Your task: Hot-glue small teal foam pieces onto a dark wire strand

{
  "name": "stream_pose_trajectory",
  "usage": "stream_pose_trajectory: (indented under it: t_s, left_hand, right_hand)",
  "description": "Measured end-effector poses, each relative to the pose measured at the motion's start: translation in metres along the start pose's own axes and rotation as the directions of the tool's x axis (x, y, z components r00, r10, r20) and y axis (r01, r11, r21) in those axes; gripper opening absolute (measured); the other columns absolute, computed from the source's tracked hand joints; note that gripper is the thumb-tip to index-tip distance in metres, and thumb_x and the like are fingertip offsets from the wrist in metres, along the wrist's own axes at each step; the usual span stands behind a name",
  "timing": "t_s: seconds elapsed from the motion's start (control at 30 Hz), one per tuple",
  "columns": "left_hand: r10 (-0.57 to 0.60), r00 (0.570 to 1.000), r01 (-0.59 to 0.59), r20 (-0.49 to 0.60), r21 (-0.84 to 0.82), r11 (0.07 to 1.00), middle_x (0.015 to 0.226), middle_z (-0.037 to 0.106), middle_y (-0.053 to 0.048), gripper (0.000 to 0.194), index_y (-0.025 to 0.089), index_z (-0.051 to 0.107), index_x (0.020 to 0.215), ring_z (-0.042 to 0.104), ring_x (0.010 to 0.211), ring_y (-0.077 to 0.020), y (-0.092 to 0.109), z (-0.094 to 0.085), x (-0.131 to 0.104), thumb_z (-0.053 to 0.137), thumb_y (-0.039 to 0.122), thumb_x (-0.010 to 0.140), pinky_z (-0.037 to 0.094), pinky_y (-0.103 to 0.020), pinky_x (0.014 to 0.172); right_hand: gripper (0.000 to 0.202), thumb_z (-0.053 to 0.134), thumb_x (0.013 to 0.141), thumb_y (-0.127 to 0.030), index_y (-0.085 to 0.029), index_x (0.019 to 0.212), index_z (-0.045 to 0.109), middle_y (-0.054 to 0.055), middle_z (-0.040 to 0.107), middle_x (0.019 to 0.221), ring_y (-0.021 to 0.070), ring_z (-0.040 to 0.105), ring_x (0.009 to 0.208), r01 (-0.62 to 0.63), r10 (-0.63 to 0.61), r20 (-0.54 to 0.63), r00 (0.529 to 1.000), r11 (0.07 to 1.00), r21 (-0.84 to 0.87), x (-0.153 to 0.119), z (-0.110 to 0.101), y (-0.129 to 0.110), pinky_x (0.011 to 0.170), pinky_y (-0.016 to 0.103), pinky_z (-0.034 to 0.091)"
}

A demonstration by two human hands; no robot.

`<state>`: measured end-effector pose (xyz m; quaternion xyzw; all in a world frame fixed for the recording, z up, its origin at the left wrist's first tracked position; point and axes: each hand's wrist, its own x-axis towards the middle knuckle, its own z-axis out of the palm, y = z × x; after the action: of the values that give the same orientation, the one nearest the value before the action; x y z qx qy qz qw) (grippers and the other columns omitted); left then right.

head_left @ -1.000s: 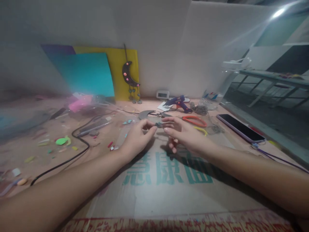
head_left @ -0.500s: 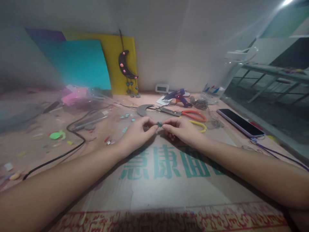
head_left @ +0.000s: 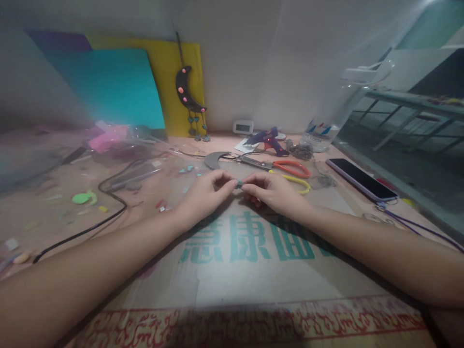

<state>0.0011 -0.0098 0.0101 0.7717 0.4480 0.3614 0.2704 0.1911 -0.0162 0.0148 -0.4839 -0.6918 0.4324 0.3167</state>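
Between the fingertips of both hands is a small grey-green piece [head_left: 239, 184], too small to make out clearly. My left hand [head_left: 210, 193] pinches its left side with thumb and forefinger. The thumb and forefinger of my right hand [head_left: 271, 192] close on its right side. Just beyond the hands lie a grey crescent shape [head_left: 213, 160] and scissors with orange and yellow handles [head_left: 291, 168]. Small light-blue pieces [head_left: 189, 168] are scattered behind my left hand. Both forearms rest over a sheet with green printed characters [head_left: 250, 237].
A purple glue gun [head_left: 270, 140] and a small white clock [head_left: 243, 127] stand at the back. A decorated crescent [head_left: 186, 92] hangs before a yellow board [head_left: 166, 87]. A phone [head_left: 360, 180] lies right; a black cable [head_left: 83, 233] and scraps lie left.
The view has shifted slightly, so the background sits a little higher. Both hands keep their pinch, and the small piece between them looks slightly turned, with more blue-green showing.
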Motion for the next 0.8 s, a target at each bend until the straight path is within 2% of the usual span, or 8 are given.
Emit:
stream_pose_trajectory:
  t_s: [0.07, 0.13, 0.23, 0.33, 0.43, 0.8]
  left_hand:
    - [-0.002, 1.0, 0.002, -0.009, 0.01, 1.0, 0.084, 0.069, -0.002, 0.022, 0.017, 0.064, 0.084, 0.061, 0.08, -0.017, 0.0, 0.0, 0.0, 0.051, 0.034, 0.087, 0.046, -0.027, 0.075]
    - [-0.001, 1.0, 0.001, -0.01, 0.016, 1.0, 0.085, 0.069, -0.003, 0.021, 0.017, 0.064, 0.084, 0.061, 0.08, -0.0168, 0.0, 0.0, 0.0, 0.051, 0.033, 0.087, 0.045, -0.026, 0.075]
    - [0.014, 1.0, -0.014, 0.001, 0.026, 1.0, 0.084, 0.069, -0.002, 0.02, 0.017, 0.065, 0.084, 0.061, 0.079, -0.0172, -0.001, 0.001, 0.0, 0.052, 0.033, 0.087, 0.045, -0.027, 0.074]
    - [0.045, 0.999, -0.046, 0.019, 0.045, 0.998, 0.084, 0.07, -0.002, 0.02, 0.018, 0.065, 0.084, 0.062, 0.081, -0.0181, -0.002, 0.003, -0.001, 0.052, 0.033, 0.088, 0.045, -0.028, 0.074]
    - [0.062, 0.997, -0.064, 0.047, 0.039, 0.997, 0.086, 0.07, -0.002, 0.019, 0.019, 0.065, 0.084, 0.062, 0.082, -0.0182, -0.003, 0.003, -0.001, 0.051, 0.032, 0.088, 0.045, -0.028, 0.074]
    - [0.087, 0.994, -0.086, 0.064, -0.02, 0.996, 0.083, 0.071, -0.001, 0.015, 0.018, 0.067, 0.084, 0.063, 0.077, -0.0157, -0.001, 0.003, -0.003, 0.057, 0.029, 0.085, 0.046, -0.026, 0.072]
  right_hand:
    - [0.02, 0.06, 0.083, -0.036, -0.019, 0.091, 0.063, -0.001, 0.064, 0.066, 0.0108, 0.057, 0.053, 0.026, -0.025, 0.013, 1.0, 0.996, -0.081, 0.001, -0.006, -0.002, 0.049, 0.022, 0.044]
    - [0.015, 0.06, 0.084, -0.032, -0.019, 0.088, 0.065, 0.001, 0.067, 0.073, 0.0126, 0.059, 0.061, 0.11, -0.121, -0.027, 0.992, 0.96, -0.259, 0.001, -0.011, -0.005, 0.054, 0.024, 0.044]
    - [0.011, 0.059, 0.085, -0.026, -0.019, 0.081, 0.067, 0.002, 0.068, 0.077, 0.0141, 0.059, 0.068, 0.251, -0.337, -0.086, 0.938, 0.827, -0.504, -0.002, -0.016, -0.01, 0.06, 0.025, 0.042]
    - [0.013, 0.058, 0.086, -0.028, -0.019, 0.083, 0.067, 0.002, 0.067, 0.075, 0.0136, 0.057, 0.066, 0.334, -0.444, -0.083, 0.892, 0.772, -0.541, -0.004, -0.014, -0.01, 0.06, 0.025, 0.04]
    - [0.015, 0.058, 0.088, -0.031, -0.019, 0.085, 0.066, 0.001, 0.067, 0.074, 0.013, 0.056, 0.064, 0.356, -0.456, -0.092, 0.885, 0.791, -0.497, -0.004, -0.008, -0.006, 0.06, 0.024, 0.041]
    - [0.014, 0.057, 0.085, -0.031, -0.02, 0.082, 0.064, 0.001, 0.066, 0.072, 0.0133, 0.057, 0.063, 0.263, -0.354, -0.17, 0.92, 0.876, -0.403, -0.003, -0.002, -0.007, 0.058, 0.024, 0.042]
